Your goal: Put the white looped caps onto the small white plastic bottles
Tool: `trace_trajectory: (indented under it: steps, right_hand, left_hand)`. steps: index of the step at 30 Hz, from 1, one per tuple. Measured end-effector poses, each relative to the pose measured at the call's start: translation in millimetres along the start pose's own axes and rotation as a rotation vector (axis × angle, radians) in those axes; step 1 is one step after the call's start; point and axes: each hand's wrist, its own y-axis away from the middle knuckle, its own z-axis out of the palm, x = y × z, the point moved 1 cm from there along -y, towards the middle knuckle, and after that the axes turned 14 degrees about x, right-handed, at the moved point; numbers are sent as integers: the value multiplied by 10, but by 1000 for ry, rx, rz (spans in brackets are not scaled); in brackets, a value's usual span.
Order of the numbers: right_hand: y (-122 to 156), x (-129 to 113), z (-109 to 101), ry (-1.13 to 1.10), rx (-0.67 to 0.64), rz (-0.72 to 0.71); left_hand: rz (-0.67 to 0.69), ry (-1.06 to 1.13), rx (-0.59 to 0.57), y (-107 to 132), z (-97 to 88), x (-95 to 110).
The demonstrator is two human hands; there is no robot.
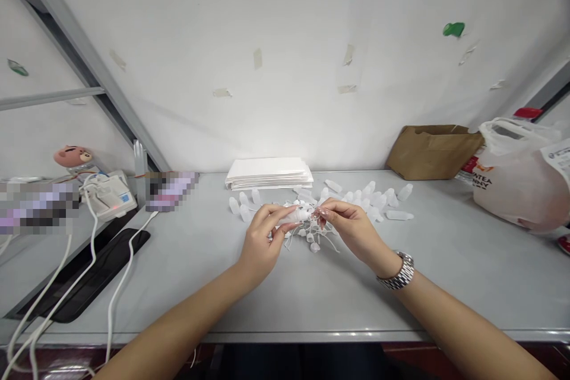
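Observation:
My left hand pinches a small translucent plastic bottle held sideways over the grey table. My right hand, with a metal watch at the wrist, pinches something tiny at the bottle's tip; I cannot make out what. Under both hands lies a heap of small white caps on thin plastic stems. Several loose bottles lie behind the hands to the right, and a few more bottles stand to the left.
A stack of white sheets rests against the wall. A brown paper bag and a white plastic bag sit at the right. At the left are a black phone, white cables and a pink toy figure.

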Motion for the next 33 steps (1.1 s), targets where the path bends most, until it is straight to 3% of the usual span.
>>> trace_trajectory:
  steps: [11, 18, 25, 33]
  right_hand:
    - [13, -24, 7, 79, 28, -49]
    - [44, -76, 12, 308, 118, -253]
    - [70, -55, 42, 390, 144, -300]
    - [90, -40, 59, 412, 162, -340]
  left_hand:
    - [48, 10, 7, 6, -2, -21]
    - [132, -101, -8, 40, 1, -65]
    - [2, -139, -73, 77, 35, -90]
    - [-55, -153, -92, 99, 32, -33]
